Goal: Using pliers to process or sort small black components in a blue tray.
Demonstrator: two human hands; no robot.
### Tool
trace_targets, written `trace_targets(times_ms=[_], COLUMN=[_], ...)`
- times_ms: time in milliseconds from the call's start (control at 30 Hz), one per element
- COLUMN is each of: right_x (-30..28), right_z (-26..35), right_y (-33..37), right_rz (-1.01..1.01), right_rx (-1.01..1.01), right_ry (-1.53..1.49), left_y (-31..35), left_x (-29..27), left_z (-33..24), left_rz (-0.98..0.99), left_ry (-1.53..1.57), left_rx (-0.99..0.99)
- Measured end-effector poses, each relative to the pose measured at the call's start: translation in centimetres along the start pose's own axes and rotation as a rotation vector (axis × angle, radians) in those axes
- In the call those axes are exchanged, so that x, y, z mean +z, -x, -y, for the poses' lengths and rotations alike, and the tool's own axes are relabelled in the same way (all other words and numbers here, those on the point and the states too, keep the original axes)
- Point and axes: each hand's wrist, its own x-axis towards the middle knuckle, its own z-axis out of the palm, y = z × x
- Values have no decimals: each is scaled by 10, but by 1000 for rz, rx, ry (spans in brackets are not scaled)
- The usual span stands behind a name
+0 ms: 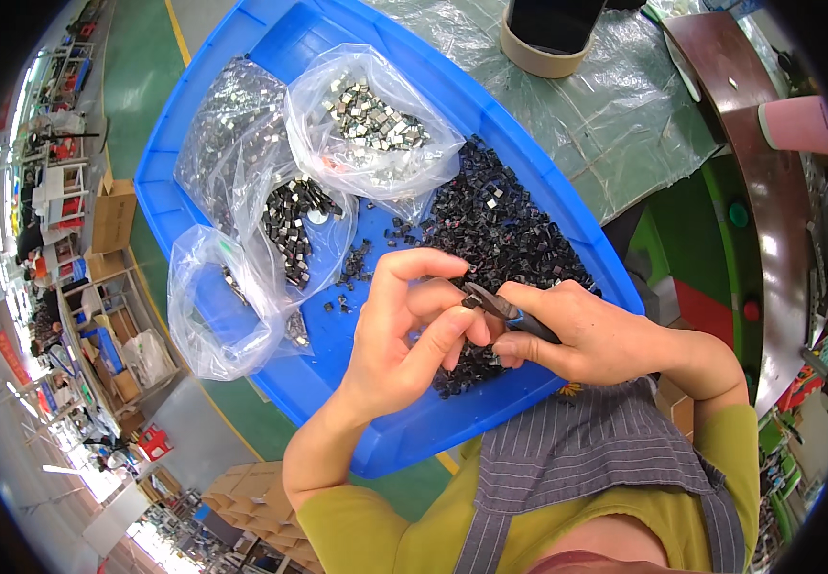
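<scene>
Head view: the left hand pinches a small dark part between thumb and fingertips, grip nearly closed on it, above the near end of the blue tray. The right hand is wrapped fully around the handles of small cutters, whose tips meet the part. The part appears light, rigid and easily dropped; hold it by its edges. Loose black parts form a glossy, angular heap in the tray. Beside them lie thin, crinkled clear bags of shiny metal pieces.
</scene>
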Motion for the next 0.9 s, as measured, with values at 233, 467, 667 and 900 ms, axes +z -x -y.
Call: trace_targets(times_ms=[233,467,667,900], right_x=[-4,0,-1,-3], right_z=[4,-5,-4,0], right_y=[1,1,1,1], right_rz=[-4,-119,-80,-19], right_rx=[26,-57,-65,-27], right_ry=[84,168,152,108], left_y=[-3,-2,2,0], left_x=[-2,0,3,3], left_z=[5,5,8,8], left_rz=[-45,-45,-137,-127], left_ry=[122,246,111,130], left_rx=[35,40,-21,-46])
